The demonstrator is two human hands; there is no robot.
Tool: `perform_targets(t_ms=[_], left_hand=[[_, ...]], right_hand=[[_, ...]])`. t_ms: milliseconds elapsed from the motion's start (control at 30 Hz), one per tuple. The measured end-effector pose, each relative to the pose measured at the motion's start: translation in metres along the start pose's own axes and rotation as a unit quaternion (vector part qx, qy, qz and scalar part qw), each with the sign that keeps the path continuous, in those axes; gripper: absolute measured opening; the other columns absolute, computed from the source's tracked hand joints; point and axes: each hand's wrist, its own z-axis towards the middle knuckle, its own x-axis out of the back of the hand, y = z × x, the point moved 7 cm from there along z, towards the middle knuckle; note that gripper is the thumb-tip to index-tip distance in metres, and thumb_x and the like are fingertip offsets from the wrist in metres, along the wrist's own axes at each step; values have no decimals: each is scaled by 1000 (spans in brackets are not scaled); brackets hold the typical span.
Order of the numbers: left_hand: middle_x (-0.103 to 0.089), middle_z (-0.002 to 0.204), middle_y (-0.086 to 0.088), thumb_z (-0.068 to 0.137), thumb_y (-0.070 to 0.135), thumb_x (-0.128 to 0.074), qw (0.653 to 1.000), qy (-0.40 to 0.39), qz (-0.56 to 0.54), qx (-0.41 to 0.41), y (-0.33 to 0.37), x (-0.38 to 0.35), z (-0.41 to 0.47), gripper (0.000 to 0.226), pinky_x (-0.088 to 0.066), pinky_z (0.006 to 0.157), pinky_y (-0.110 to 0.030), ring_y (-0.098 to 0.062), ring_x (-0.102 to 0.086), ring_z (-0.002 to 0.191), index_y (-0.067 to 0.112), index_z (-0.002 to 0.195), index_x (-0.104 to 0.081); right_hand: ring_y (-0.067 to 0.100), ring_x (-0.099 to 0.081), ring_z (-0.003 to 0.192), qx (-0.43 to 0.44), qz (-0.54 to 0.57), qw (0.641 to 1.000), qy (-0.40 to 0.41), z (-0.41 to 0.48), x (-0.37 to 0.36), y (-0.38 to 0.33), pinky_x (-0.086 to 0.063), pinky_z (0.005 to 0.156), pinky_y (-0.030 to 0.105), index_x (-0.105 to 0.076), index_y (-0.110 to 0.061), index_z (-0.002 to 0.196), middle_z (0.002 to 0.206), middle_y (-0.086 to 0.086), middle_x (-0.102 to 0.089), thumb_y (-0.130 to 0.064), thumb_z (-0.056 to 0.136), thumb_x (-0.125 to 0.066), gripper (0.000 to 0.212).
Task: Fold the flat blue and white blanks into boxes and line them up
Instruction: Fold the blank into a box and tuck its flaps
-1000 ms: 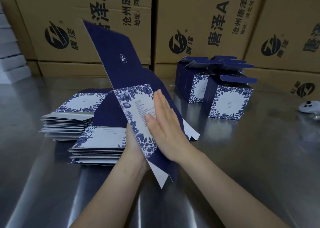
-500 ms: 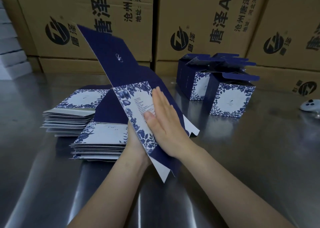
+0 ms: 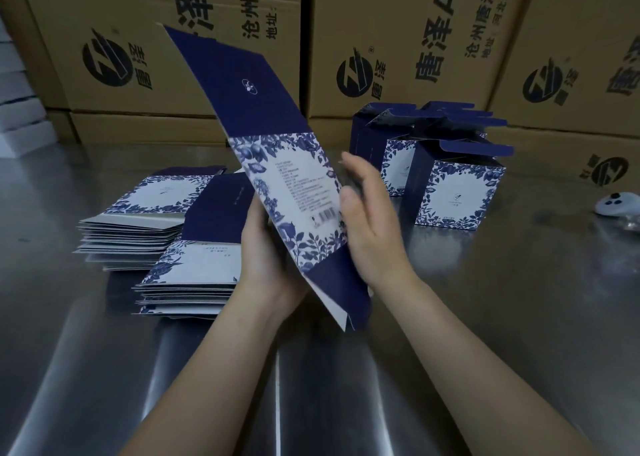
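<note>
The left hand [image 3: 265,265] holds the tilted blank [image 3: 294,185] from behind at its lower left edge, fingers hidden. The right hand [image 3: 372,227], fingers straight and together, lies flat against the blank's right edge. Two stacks of flat blanks [image 3: 194,268] sit just left of the left hand, and folded boxes [image 3: 453,192] stand beyond the right hand.

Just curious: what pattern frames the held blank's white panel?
Blue flowers and leaves border the blank, head view.
</note>
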Motion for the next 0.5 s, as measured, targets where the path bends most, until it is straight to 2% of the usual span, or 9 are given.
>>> perform_targets(t_ms=[67, 133, 167, 200, 300, 400, 500], left_hand=[[-65, 130, -8, 96, 52, -47, 999, -35, 17, 9, 1, -5, 1, 50, -47, 103, -46, -29, -60, 121, 18, 128, -65], [-69, 114, -3, 87, 48, -59, 999, -20, 31, 1, 3, -1, 1, 45, -58, 79, -39, -25, -63, 107, 27, 126, -66], [-68, 111, -2, 81, 44, -64, 999, -16, 34, -6, 3, 1, 3, 53, -57, 71, -34, -23, -63, 102, 29, 132, -61], [-68, 115, -1, 80, 40, -65, 999, -11, 38, -12, 4, 2, 3, 60, -57, 70, -32, -23, -62, 103, 31, 139, -54], [-66, 131, 1, 86, 25, -63, 998, -28, 49, -21, 3, 2, 4, 65, -55, 81, -37, -23, -63, 116, 35, 146, -42], [-66, 131, 6, 78, 18, -69, 993, -54, 101, -41, 3, -3, 4, 75, -54, 87, -35, -17, -65, 117, 38, 144, -39], [-63, 135, 8, 76, 12, -71, 983, -89, 144, -68, 3, -7, 3, 91, -50, 98, -40, -16, -62, 122, 44, 150, -27]], right_hand=[[0, -50, 121, -36, 39, 998, 41, 5, 15, 10, -40, 101, 22, -51, -27, 129, 126, -17, -55, -42, 95, -38, 40], [5, -58, 113, -96, 111, 987, 67, 9, 28, 21, -46, 95, 23, -57, -32, 117, 119, -12, -62, -41, 93, -40, 31], [8, -62, 109, -132, 149, 977, 76, 11, 32, 28, -49, 90, 22, -61, -31, 114, 116, -8, -66, -41, 92, -40, 32], [9, -64, 106, -168, 184, 965, 82, 12, 36, 35, -50, 88, 22, -65, -28, 111, 114, -4, -69, -42, 92, -40, 33], [16, -66, 106, -251, 255, 931, 75, 9, 38, 47, -50, 97, 38, -68, -26, 108, 111, 3, -72, -39, 101, -34, 37], [16, -68, 99, -278, 312, 906, 60, 4, 35, 47, -52, 87, 34, -67, -26, 111, 114, 3, -71, -41, 103, -29, 41], [21, -63, 113, -286, 342, 893, 58, 1, 35, 46, -49, 97, 39, -66, -24, 115, 121, 4, -68, -43, 103, -29, 44]])
